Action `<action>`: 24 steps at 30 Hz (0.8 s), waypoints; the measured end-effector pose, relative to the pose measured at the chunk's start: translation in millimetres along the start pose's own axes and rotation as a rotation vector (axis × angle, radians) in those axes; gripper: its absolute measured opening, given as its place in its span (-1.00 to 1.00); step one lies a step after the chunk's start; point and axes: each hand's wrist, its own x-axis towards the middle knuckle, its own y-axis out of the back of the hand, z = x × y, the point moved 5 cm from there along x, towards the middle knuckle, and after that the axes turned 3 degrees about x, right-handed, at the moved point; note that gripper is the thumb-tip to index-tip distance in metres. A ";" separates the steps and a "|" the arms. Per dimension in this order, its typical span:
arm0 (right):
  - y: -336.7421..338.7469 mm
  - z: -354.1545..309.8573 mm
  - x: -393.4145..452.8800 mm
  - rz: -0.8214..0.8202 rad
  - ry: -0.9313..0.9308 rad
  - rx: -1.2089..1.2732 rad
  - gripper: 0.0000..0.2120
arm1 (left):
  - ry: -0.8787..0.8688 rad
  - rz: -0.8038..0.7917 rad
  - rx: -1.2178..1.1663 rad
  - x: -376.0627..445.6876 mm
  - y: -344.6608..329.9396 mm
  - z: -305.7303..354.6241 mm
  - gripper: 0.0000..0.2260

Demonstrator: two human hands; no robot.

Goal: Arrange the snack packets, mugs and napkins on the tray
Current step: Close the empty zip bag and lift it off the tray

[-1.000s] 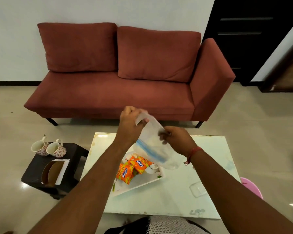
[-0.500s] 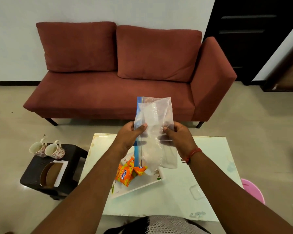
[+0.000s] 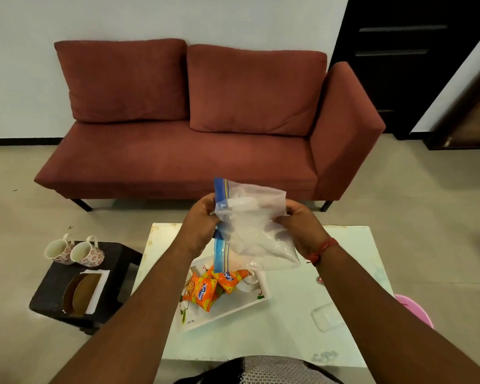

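Both hands hold a clear zip bag (image 3: 250,225) with a blue seal strip above the table. My left hand (image 3: 203,220) grips its sealed edge and my right hand (image 3: 299,223) grips the opposite side. White contents show through the plastic. Below it, several orange snack packets (image 3: 205,289) lie on the white tray (image 3: 233,309), partly hidden by the bag. Two floral mugs (image 3: 75,252) lie on their sides on the black stool (image 3: 53,295) at the left, near white napkins (image 3: 94,289) under a brown holder.
The tray sits on a pale green table (image 3: 288,322) in front of a red sofa (image 3: 194,128). A small clear lid (image 3: 327,317) lies on the table at the right. A pink tub (image 3: 416,311) stands on the floor beyond the table's right edge.
The bag was turned upright and lifted, then lowered a little and crumpled between my hands. Both hands stayed on it throughout.
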 end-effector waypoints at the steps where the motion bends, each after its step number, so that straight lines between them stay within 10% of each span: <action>1: -1.5 -0.2 0.4 -0.008 0.008 0.012 -0.52 | 0.014 0.018 -0.012 1.2 -0.7 -1.2 -0.64; 14: 2.9 2.4 -2.5 -0.082 -0.369 0.257 -0.63 | -0.054 0.079 -0.069 14.8 -0.4 7.9 -0.70; 24: -9.1 -2.6 2.7 0.055 -0.035 -0.499 -0.61 | 0.145 -0.206 -0.195 -1.0 8.7 -14.6 -0.68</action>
